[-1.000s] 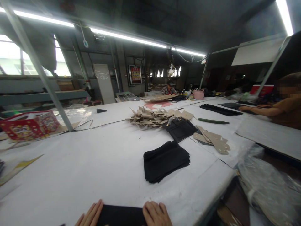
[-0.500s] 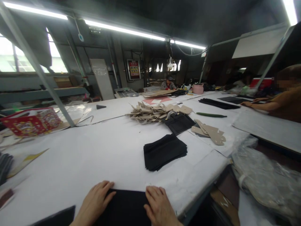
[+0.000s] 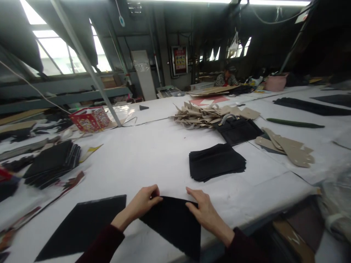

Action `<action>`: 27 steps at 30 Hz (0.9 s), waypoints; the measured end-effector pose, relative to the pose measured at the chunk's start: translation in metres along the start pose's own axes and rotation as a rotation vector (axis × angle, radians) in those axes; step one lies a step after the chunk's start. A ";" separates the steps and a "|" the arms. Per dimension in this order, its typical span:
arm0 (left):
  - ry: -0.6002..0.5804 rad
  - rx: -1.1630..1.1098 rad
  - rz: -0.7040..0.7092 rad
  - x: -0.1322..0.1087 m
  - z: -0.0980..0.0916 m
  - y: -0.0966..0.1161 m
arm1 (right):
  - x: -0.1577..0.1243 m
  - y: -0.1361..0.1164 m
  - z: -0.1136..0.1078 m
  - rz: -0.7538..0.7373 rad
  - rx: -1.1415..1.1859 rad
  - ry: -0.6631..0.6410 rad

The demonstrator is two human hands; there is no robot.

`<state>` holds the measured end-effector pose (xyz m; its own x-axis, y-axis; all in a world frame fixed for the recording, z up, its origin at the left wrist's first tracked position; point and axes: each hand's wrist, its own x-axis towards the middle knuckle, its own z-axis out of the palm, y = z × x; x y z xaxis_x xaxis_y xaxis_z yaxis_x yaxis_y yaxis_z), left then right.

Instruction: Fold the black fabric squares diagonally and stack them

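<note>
Matte black fabric panel lies flat on the white-covered cutting table, near its front edge; its visible outline tapers to a point at the upper edge, and the nap looks soft, felt-like. Left hand: fingers curled together, thumb closed against them, apparently pinching the panel's upper corner. Right hand: fingers spread and slightly apart, resting on the panel's right upper edge, thumb toward the panel. The hands stand apart, either side of that corner. Dark maroon knit sleeves cover both forearms. A second black panel, with straight cut edges, lies just left of the hands. Farther ahead sits a squared stack of black fabric pieces, beside a black handbag with pale handles and small metal fittings. Behind it lies a loose heap of creased beige cut pieces; to the right are flat beige shaped pieces with notched outlines and a long green strip. Left of the table's middle lies a black stack. A red printed box stands beyond it, and its print, like the wall poster, is too small to read. A co-worker sits at the far end.
</note>
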<state>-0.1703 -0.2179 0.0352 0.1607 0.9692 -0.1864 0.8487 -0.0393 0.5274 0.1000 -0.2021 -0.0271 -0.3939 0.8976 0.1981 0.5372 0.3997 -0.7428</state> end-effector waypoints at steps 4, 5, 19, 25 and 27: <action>-0.041 -0.228 0.008 -0.010 -0.004 0.023 | 0.004 -0.012 -0.021 0.090 0.257 -0.175; -0.053 -0.257 0.009 -0.008 -0.004 0.029 | 0.005 -0.010 -0.031 0.105 0.298 -0.190; 0.367 -0.127 0.173 0.209 0.057 0.154 | 0.162 0.108 -0.211 0.026 -0.640 -0.014; 0.292 -0.042 0.088 0.256 0.067 0.135 | 0.180 0.157 -0.155 -0.007 -0.708 0.091; 0.273 -0.040 0.076 0.260 0.071 0.126 | 0.176 0.169 -0.138 -0.002 -0.705 0.105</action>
<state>0.0143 0.0120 -0.0052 0.0768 0.9936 0.0826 0.8178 -0.1101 0.5648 0.2243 0.0491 -0.0296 -0.3405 0.8956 0.2864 0.9048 0.3949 -0.1592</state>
